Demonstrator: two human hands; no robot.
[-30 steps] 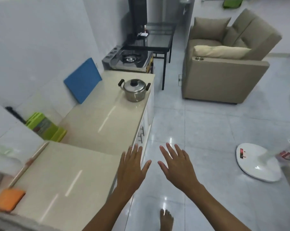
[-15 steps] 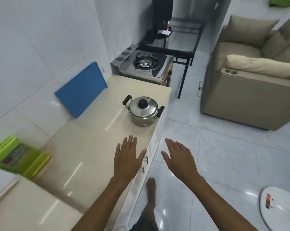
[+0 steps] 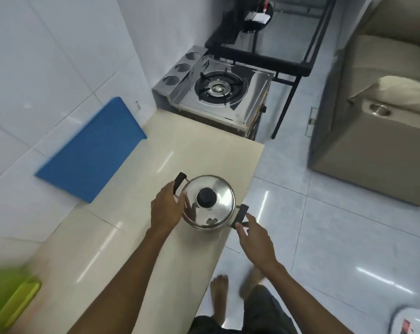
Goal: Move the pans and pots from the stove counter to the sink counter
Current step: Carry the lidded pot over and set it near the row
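Observation:
A steel pot (image 3: 219, 190) with a lid, a black knob and two black side handles stands on the beige counter (image 3: 155, 155), near its right edge. My left hand (image 3: 166, 207) is at the pot's left handle, fingers spread against it and thumb by the rim. My right hand (image 3: 253, 233) reaches in from the right with its fingertips touching the right handle. Neither hand is closed around a handle, and the pot rests on the counter.
A single-burner gas stove (image 3: 228, 102) sits just beyond the counter's far end. A blue board (image 3: 90, 150) leans on the tiled wall at left. A green object (image 3: 11, 300) lies at the near left. A black table (image 3: 288, 63), a sofa (image 3: 373, 145) and tiled floor are to the right.
I have stepped closer to the pot. Both hands have moved forward from the counter edge to the pot's two side handles.

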